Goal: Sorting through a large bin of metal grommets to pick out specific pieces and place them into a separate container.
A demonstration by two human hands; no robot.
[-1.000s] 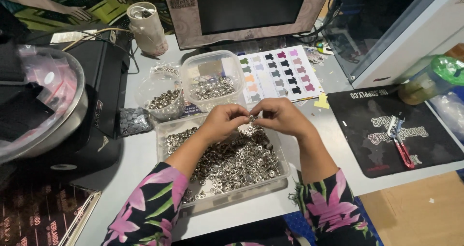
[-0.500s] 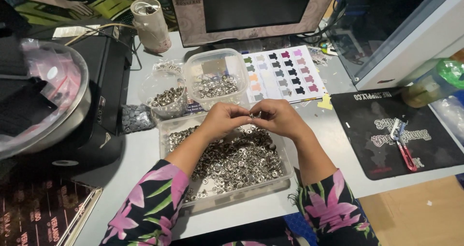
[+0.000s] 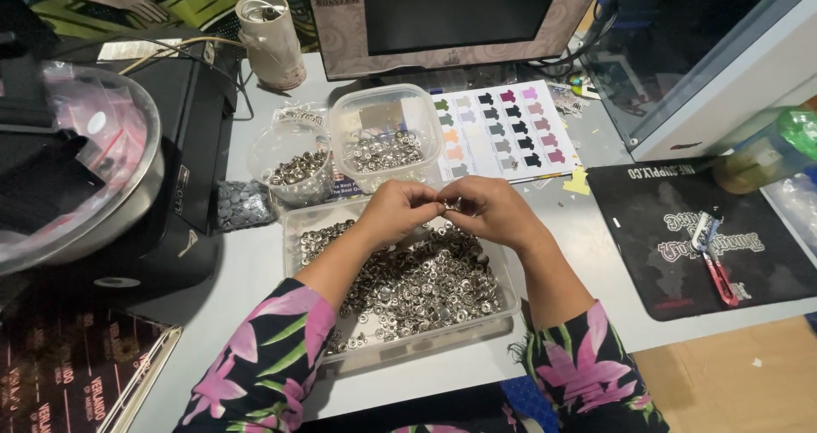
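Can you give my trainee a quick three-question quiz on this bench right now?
1. What fills the large clear tray?
2. True or false: the left hand and right hand meet over that tray, pinching a small metal piece.
3. The red-handled tool lies on: A) colour chart B) black mat

Key: 1. small silver metal snaps; 2. true; 3. B

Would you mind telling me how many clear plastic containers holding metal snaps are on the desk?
3: a large tray under the hands, a square tub behind it near the monitor, and a round tub to that tub's left. Others may be hidden.
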